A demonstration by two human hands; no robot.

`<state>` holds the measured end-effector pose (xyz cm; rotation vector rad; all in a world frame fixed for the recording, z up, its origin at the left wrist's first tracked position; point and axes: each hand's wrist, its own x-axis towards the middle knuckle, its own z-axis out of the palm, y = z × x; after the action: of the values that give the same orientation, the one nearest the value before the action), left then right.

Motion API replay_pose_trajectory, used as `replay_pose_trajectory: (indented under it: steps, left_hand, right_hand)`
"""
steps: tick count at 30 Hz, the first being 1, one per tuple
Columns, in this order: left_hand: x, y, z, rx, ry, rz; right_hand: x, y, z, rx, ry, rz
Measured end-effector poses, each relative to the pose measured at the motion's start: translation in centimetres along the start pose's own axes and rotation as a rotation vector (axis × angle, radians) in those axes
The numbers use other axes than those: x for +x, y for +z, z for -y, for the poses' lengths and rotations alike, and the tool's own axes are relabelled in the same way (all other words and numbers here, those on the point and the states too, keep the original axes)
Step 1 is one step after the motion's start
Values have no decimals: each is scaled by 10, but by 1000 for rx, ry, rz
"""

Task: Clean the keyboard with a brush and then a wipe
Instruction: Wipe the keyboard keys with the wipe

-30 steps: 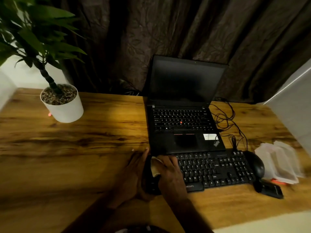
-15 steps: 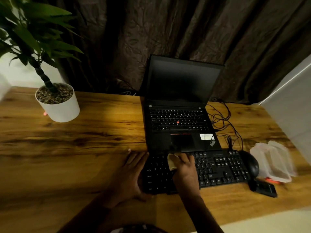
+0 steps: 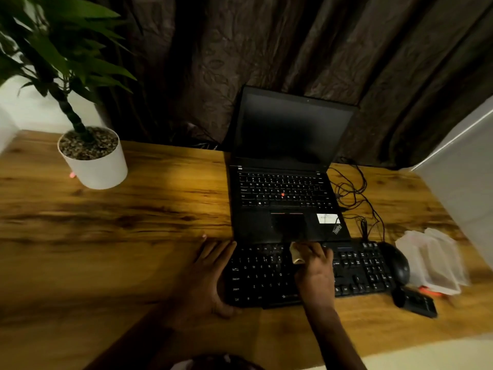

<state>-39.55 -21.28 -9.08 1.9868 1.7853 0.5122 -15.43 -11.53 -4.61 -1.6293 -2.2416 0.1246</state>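
Keyboard [image 3: 264, 276], black and with a number block, lies flat on the wooden worktop [image 3: 133, 236] near the person, its far edge touching the front of the open laptop [image 3: 288, 198]. The left hand [image 3: 208, 273] rests against the keyboard's left end with straight fingers, so its grip is released and it only steadies the frame. The right hand [image 3: 314, 271] is over the upper key rows in the middle, and its grip is closed around a small pale folded wipe [image 3: 296, 255] that it presses on the keys. I judge this to be the wipe step. The keyboard looks like a stiff, light plastic board that can slide on smooth wood, so the bare frame at its end is the good place to hold it, not the keys, which give way. The wipe is soft and limp, best held as a folded pad. To the right are a dark mouse [image 3: 397, 265] and a pale packet [image 3: 432, 260]. Farther away stand a white plant pot [image 3: 96, 164] and a dark curtain [image 3: 266, 49].
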Motion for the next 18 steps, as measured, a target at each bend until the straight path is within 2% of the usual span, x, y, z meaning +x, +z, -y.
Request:
replay_pose_trajectory:
  steps: [2,7,9,12,14,18]
  left_hand:
    - [0,1,2,24,2,2]
    - [2,0,0,35,14,10]
    - [2,0,0,22,11,21]
    - [2,-2,-1,18,-2,18]
    - [2,-3,-2,33,2,34]
    - [2,-2,-1,42,-21,50]
  right_hand:
    - [0,1,8,3,6,-30]
    - [-3,2,20,4,-169,2]
    - [0,-2,4,-18,-115,-15]
    - [5,-6,-23,2,104,-27]
    - [6,-4,-27,-10,145,-39]
    - [0,1,-6,-9,-48,18]
